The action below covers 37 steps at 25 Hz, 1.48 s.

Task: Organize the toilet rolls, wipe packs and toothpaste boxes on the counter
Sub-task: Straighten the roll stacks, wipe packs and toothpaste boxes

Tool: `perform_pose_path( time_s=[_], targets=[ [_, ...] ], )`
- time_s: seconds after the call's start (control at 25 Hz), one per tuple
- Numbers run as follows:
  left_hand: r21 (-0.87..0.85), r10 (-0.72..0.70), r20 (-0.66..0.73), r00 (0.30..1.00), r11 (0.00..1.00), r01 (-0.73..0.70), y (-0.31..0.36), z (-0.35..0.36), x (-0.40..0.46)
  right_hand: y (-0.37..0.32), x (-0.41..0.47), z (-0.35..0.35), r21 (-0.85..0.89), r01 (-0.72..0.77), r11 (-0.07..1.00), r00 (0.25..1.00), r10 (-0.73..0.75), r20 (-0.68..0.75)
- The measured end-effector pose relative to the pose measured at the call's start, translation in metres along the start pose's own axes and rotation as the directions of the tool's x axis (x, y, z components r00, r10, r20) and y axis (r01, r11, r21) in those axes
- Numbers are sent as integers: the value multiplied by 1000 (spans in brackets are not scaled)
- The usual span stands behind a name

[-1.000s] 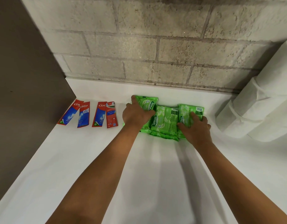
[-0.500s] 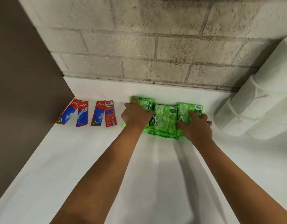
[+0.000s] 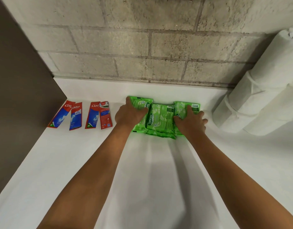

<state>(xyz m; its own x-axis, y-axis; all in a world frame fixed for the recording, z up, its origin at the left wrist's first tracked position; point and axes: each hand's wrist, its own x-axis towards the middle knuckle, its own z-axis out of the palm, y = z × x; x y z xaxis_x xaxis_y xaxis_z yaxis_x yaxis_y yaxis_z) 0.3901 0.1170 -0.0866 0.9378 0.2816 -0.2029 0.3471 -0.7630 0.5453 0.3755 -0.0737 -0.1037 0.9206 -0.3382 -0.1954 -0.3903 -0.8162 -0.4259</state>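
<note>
1. The left hand is laid palm down on the left wipe pack, its fingers together and pressing flat; nothing is pinched.
2. The right hand is laid palm down on the right wipe pack, its fingers slightly spread, with the outer fingers reaching past the pack's right edge onto the counter.
3. Between the two hands the middle wipe pack is seen lying flat, touched on each side by a hand. The word "Sanicare" is read on it.
4. The three green packs are overlapped in a row, and the edge of a further green pack is seen under them, on the near side of the hands. How many packs lie beneath cannot be told.
5. To the left of the left hand, apart from it, four toothpaste boxes are laid flat side by side in two pairs, red and blue. The nearest box is just beside the left wrist but is not touched.
6. To the right of the right hand, near it but apart, the toilet rolls are stacked on their sides in white wrapping, against the block wall.
7. Beyond the hands a bare strip of counter is left before the wall.
8. Left of the boxes a dark panel is stood upright at the counter's end.
9. Both forearms are stretched forward over the counter, bare.
</note>
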Motion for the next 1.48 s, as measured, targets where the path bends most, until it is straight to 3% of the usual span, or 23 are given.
perform_pose_path(
  time_s=[0.24,0.32,0.4,0.48,0.52,0.6,0.68,0.96,1.2,1.32,1.4,1.48],
  targets=[
    [10,60,33,998,998,-61,-3,1,0,3,-6,-3,-62,65,996,998,-65,-12],
    [58,51,66,997,997,-55,-4,3,-1,0,-12,0,-188,256,948,964,-266,-28],
    [136,99,81,992,985,-109,-7,3,5,-9,-15,6,-287,484,827,871,-488,62],
    [182,246,67,967,950,-255,-13,1,12,-22,-13,13,-302,613,730,789,-587,181],
    [99,293,31,956,950,-295,-17,-1,14,-27,-10,16,-302,642,705,766,-601,228],
    [-94,329,-3,944,940,-328,-24,0,12,-33,-6,20,-325,662,675,749,-592,296],
    [-92,366,38,930,928,-361,-26,2,8,-35,-4,23,-362,669,649,743,-582,331],
    [251,412,94,906,871,-422,-25,10,9,-39,-3,31,-393,677,623,735,-605,306],
    [403,374,135,917,825,-396,-19,11,9,-37,-3,35,-400,655,641,752,-601,269],
    [233,382,166,909,881,-412,-24,4,9,-35,-11,23,-322,657,682,752,-624,212],
    [-90,374,48,926,925,-369,-27,-5,6,-23,-13,3,-169,583,795,804,-594,-20],
    [-324,249,-100,963,907,-269,-29,-12,2,1,-5,-18,36,342,939,928,-331,-169]
  ],
)
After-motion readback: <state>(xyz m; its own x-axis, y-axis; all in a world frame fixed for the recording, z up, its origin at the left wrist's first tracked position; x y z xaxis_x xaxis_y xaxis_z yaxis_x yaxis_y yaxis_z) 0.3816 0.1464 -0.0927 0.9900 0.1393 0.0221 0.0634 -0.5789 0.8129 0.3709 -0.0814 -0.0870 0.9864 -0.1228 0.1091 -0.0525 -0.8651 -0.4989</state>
